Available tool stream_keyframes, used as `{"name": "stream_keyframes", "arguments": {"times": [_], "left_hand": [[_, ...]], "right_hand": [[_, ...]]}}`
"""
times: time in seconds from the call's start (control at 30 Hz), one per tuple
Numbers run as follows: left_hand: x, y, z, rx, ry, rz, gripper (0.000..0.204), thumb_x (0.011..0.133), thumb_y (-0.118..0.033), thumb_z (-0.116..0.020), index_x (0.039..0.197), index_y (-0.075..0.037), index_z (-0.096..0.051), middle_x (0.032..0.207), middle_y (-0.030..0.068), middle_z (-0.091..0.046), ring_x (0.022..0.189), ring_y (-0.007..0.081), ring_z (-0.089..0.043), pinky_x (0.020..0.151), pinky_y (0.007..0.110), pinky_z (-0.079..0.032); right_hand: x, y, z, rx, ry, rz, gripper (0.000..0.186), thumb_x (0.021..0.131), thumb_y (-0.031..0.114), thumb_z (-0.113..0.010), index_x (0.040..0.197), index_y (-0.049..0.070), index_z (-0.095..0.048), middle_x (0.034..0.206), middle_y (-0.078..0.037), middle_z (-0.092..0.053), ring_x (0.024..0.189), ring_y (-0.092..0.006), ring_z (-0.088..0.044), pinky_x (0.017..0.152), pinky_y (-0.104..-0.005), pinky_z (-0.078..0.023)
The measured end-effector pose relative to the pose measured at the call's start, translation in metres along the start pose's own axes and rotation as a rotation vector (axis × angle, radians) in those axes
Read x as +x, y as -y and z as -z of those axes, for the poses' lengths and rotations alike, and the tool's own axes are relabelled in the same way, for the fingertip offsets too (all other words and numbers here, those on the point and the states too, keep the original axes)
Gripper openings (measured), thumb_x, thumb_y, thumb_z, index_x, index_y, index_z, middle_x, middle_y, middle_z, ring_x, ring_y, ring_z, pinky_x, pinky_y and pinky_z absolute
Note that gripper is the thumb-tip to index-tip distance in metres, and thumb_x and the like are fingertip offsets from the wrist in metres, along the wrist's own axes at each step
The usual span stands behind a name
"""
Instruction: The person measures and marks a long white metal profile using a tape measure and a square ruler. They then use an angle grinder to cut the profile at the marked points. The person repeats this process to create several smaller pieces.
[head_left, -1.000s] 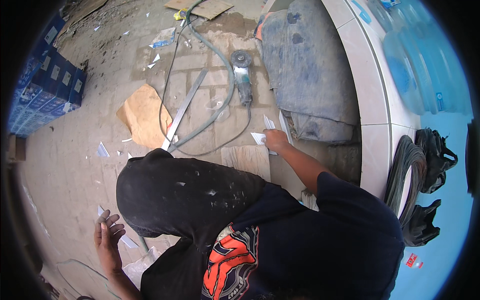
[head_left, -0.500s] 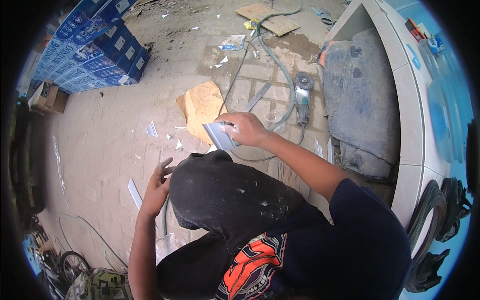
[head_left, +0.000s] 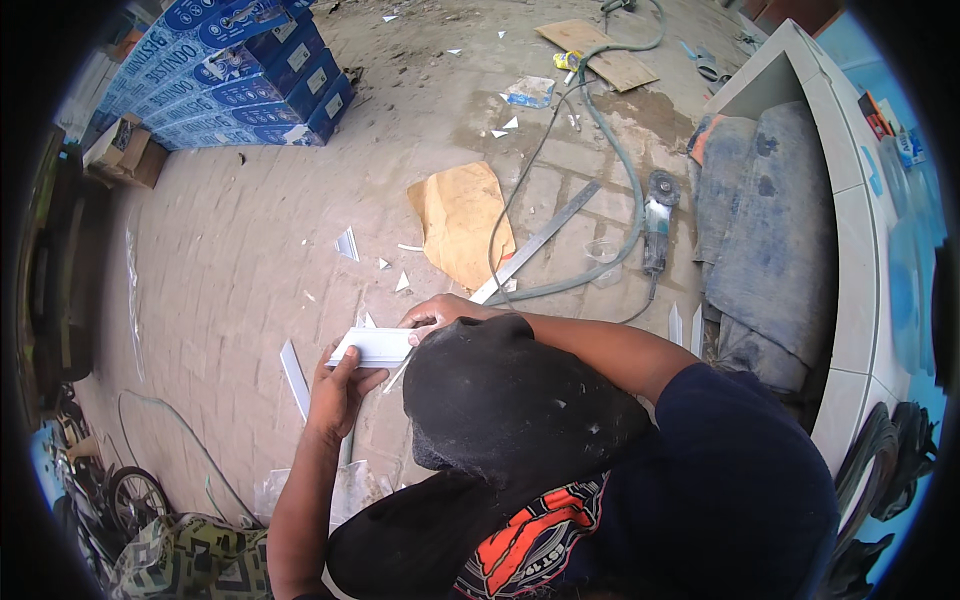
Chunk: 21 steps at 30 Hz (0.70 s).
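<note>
A short piece of white moulding [head_left: 375, 347] with a ridged profile lies across between my hands, in front of my black-clad knee [head_left: 520, 390]. My left hand [head_left: 342, 390] grips its left end, thumb on top and fingers underneath. At its right end my right hand [head_left: 440, 314] has its fingers closed on it; the knee hides part of that hand. On the paving just left of my left hand lies a narrow white strip [head_left: 295, 378]. A tan sheet of cardboard [head_left: 462, 225] and a long metal ruler [head_left: 545, 240] lie beyond my hands.
An angle grinder [head_left: 656, 225] with its cord rests on the paving at the right, beside a green hose [head_left: 635, 180]. Folded dark cloth [head_left: 765, 240] fills a tiled recess [head_left: 850, 250]. Blue boxes [head_left: 260, 85] are stacked at the far left. Small white offcuts [head_left: 346, 244] are scattered about.
My right hand has brought the moulding left and down toward me, and it now lies turned crosswise. My left hand, empty before, has taken its other end. The view has shifted.
</note>
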<state>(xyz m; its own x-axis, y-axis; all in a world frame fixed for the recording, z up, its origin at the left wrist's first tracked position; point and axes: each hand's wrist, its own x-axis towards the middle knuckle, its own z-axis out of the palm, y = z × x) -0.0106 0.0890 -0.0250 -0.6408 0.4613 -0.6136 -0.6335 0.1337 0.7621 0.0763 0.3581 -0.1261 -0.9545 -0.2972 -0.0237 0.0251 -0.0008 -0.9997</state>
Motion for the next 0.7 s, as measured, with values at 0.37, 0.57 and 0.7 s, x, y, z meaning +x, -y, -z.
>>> {"name": "stream_keyframes", "arguments": {"times": [0.37, 0.57, 0.7], "left_hand": [[0.009, 0.021, -0.005, -0.186, -0.114, -0.155, 0.048, 0.107, -0.018, -0.072, 0.144, 0.003, -0.050, 0.133, 0.0195, -0.067, 0.119, 0.0315, -0.074, 0.099, 0.041, -0.069], [-0.001, 0.017, -0.016, -0.164, -0.057, -0.169, 0.047, 0.107, -0.015, -0.072, 0.143, 0.004, -0.050, 0.133, 0.0192, -0.066, 0.120, 0.0294, -0.073, 0.098, 0.039, -0.069], [-0.003, 0.014, -0.002, 0.069, -0.025, -0.143, 0.041, 0.106, -0.013, -0.073, 0.138, 0.007, -0.056, 0.126, 0.0191, -0.069, 0.108, 0.0268, -0.077, 0.089, 0.035, -0.070]], "right_hand": [[-0.009, 0.019, 0.007, 0.460, -0.198, -0.246, 0.051, 0.108, 0.013, -0.067, 0.155, -0.005, -0.055, 0.140, -0.019, -0.068, 0.122, -0.0252, -0.073, 0.100, -0.0335, -0.065], [0.011, 0.010, -0.002, 0.284, -0.226, -0.271, 0.047, 0.109, 0.016, -0.067, 0.149, -0.008, -0.058, 0.131, -0.017, -0.072, 0.118, -0.0263, -0.075, 0.097, -0.0346, -0.065], [0.013, 0.024, -0.003, 0.279, -0.192, -0.232, 0.043, 0.111, 0.019, -0.065, 0.143, -0.009, -0.061, 0.125, -0.017, -0.074, 0.114, -0.0261, -0.076, 0.096, -0.0348, -0.065]]}}
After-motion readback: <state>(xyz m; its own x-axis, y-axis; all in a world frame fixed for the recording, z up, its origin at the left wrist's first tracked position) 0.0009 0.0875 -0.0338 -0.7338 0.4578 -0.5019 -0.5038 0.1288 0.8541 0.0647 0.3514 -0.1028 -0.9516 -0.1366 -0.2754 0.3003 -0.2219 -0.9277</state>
